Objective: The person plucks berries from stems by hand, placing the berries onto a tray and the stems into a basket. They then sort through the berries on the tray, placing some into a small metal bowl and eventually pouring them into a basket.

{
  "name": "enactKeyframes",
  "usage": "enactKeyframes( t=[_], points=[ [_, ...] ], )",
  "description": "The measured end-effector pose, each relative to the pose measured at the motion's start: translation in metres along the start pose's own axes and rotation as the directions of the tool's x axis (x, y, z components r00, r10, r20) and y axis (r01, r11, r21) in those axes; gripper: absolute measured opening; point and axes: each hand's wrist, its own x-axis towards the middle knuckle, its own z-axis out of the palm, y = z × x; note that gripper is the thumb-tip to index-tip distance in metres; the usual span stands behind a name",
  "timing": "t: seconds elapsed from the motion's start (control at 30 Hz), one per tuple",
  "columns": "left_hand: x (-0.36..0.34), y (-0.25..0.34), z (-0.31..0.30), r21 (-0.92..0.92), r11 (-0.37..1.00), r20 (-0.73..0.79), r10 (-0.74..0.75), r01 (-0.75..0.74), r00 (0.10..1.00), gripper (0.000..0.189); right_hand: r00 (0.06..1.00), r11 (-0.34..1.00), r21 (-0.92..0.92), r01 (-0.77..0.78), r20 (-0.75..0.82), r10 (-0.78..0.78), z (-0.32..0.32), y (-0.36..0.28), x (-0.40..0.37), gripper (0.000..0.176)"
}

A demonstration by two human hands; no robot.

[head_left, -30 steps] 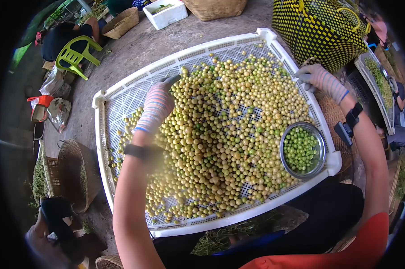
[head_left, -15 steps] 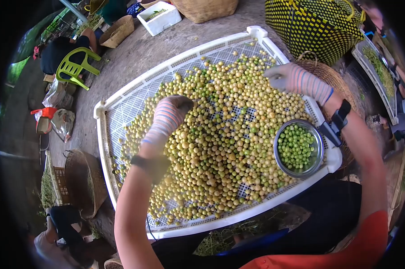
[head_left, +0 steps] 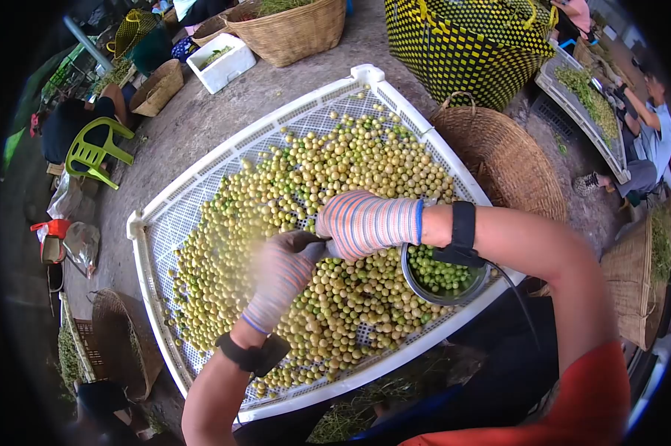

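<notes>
A white plastic mesh tray (head_left: 190, 195) holds a spread of small round yellow-green fruits (head_left: 365, 160). Over its middle, my two gloved hands meet at the fingertips. My left hand (head_left: 285, 267), in a striped glove with grey fingers, has its fingers pinched together. From the right, my right hand (head_left: 365, 224), gloved alike, reaches across with its fingers curled against the left fingertips. Anything between them is hidden. Partly beneath my right wrist, a metal bowl (head_left: 454, 301) of greener fruits (head_left: 439, 269) sits at the tray's right side.
Beyond the tray's right edge stands a round wicker basket (head_left: 525, 160), with a yellow-and-black woven basket (head_left: 469, 56) behind it. A white foam box (head_left: 222, 63) and a green chair (head_left: 98, 149) are farther off. At right, a person (head_left: 647, 137) sits by another tray (head_left: 584, 97).
My right hand has come from the tray's far right to the middle, meeting my left hand. My left hand has lowered slightly. The view has shifted, showing more of the right side.
</notes>
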Motion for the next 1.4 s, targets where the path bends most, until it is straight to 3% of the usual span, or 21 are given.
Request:
enactKeyframes(
  t=[0.07, 0.13, 0.17, 0.23, 0.27, 0.3, 0.37, 0.5, 0.6, 0.67, 0.7, 0.73, 0.8, 0.83, 0.9, 0.97, 1.03, 1.13, 1.17, 1.27, 1.4],
  points=[
    [-0.009, 0.003, -0.008, 0.017, 1.0, -0.004, -0.025, 0.025, 1.0, 0.014, 0.934, 0.961, 0.259, -0.1, 0.357, 0.001, -0.005, 0.004, 0.007, 0.027],
    [-0.021, 0.012, -0.019, -0.336, 0.922, 0.138, -0.152, 0.191, 0.979, 0.016, 0.961, 0.951, 0.299, 0.085, 0.227, -0.157, -0.003, 0.02, 0.004, 0.03],
    [-0.034, 0.022, -0.024, -0.115, 0.993, 0.121, 0.039, -0.026, 0.992, 0.014, 0.947, 0.912, 0.311, 0.268, 0.088, -0.309, -0.001, 0.033, 0.001, 0.036],
    [-0.064, 0.039, -0.03, -0.009, 0.994, 0.416, 0.102, -0.109, 0.904, 0.009, 0.996, 0.991, 0.1, 0.093, 0.007, -0.094, -0.018, 0.06, -0.009, 0.045],
    [-0.081, 0.024, -0.024, -0.222, 0.97, 0.545, 0.209, -0.101, 0.812, 0.007, 0.99, 0.991, 0.001, -0.13, -0.046, 0.13, -0.024, 0.077, -0.009, 0.045],
    [-0.103, 0.044, -0.017, 0.049, 0.992, 0.693, 0.049, -0.114, 0.719, 0.011, 0.971, 0.986, 0.004, -0.166, -0.173, 0.164, -0.012, 0.123, 0.002, 0.044],
    [-0.14, 0.034, 0.006, 0.023, 0.928, 0.891, 0.149, -0.371, 0.43, 0.022, 0.913, 0.95, 0.015, -0.312, -0.272, 0.304, -0.009, 0.175, -0.008, 0.045],
    [-0.192, -0.018, 0.06, -0.057, 0.882, 0.939, 0.206, -0.468, 0.274, 0.025, 0.798, 0.831, 0.107, -0.546, -0.235, 0.555, 0.009, 0.212, -0.011, 0.043],
    [-0.184, -0.011, 0.061, -0.023, 0.858, 0.916, 0.224, -0.512, 0.334, 0.025, 0.822, 0.864, -0.067, -0.499, -0.351, 0.448, 0.038, 0.219, -0.005, 0.03],
    [-0.16, 0.024, 0.046, 0.036, 0.852, 0.843, 0.254, -0.522, 0.473, 0.025, 0.814, 0.852, -0.274, -0.446, -0.52, 0.259, 0.045, 0.218, -0.004, 0.02],
    [-0.143, 0.056, 0.033, 0.119, 0.914, 0.795, 0.146, -0.389, 0.588, 0.03, 0.813, 0.855, -0.27, -0.442, -0.523, 0.256, 0.046, 0.219, -0.005, 0.02],
    [-0.131, 0.072, 0.027, 0.246, 0.964, 0.715, -0.111, -0.1, 0.69, 0.028, 0.801, 0.846, -0.192, -0.498, -0.475, 0.364, 0.04, 0.213, -0.009, 0.021],
    [-0.106, 0.05, 0.028, -0.031, 0.988, 0.434, 0.149, -0.15, 0.889, 0.022, 0.754, 0.805, -0.017, -0.593, -0.365, 0.547, 0.034, 0.213, -0.013, 0.021],
    [-0.093, 0.059, 0.024, -0.034, 0.994, 0.354, 0.106, -0.1, 0.929, 0.026, 0.755, 0.807, -0.018, -0.59, -0.367, 0.544, 0.03, 0.208, -0.019, 0.021],
    [-0.062, 0.057, 0.019, -0.382, 0.919, 0.304, 0.029, 0.094, 0.952, 0.039, 0.831, 0.798, 0.477, -0.367, -0.218, 0.512, 0.007, 0.183, -0.042, 0.026],
    [-0.035, 0.054, 0.016, -0.54, 0.817, 0.283, -0.05, 0.202, 0.958, 0.059, 0.851, 0.758, 0.553, -0.344, -0.157, 0.501, -0.013, 0.141, -0.052, 0.027],
    [-0.014, 0.043, 0.021, -0.762, 0.584, 0.32, -0.035, 0.279, 0.947, 0.073, 0.926, 0.916, 0.401, -0.01, -0.342, 0.16, -0.016, 0.114, -0.055, 0.023],
    [-0.007, 0.05, 0.029, -0.844, 0.381, 0.418, 0.026, 0.378, 0.908, 0.084, 0.835, 0.944, -0.032, 0.328, -0.457, -0.306, -0.026, 0.058, -0.065, 0.018],
    [-0.006, 0.051, 0.032, -0.869, 0.316, 0.441, 0.144, 0.381, 0.886, 0.07, 0.888, 0.968, -0.113, 0.223, -0.387, -0.249, -0.03, 0.036, -0.071, 0.018],
    [-0.012, 0.047, 0.04, -0.897, 0.17, 0.44, 0.261, 0.408, 0.859, 0.034, 0.785, 0.946, -0.155, 0.285, -0.529, -0.323, -0.01, 0.029, -0.066, 0.019],
    [-0.022, 0.038, 0.04, -0.906, 0.123, 0.422, 0.192, 0.405, 0.886, 0.03, 0.671, 0.909, -0.379, 0.172, -0.631, -0.39, 0.002, 0.027, -0.061, 0.019]
  ],
)
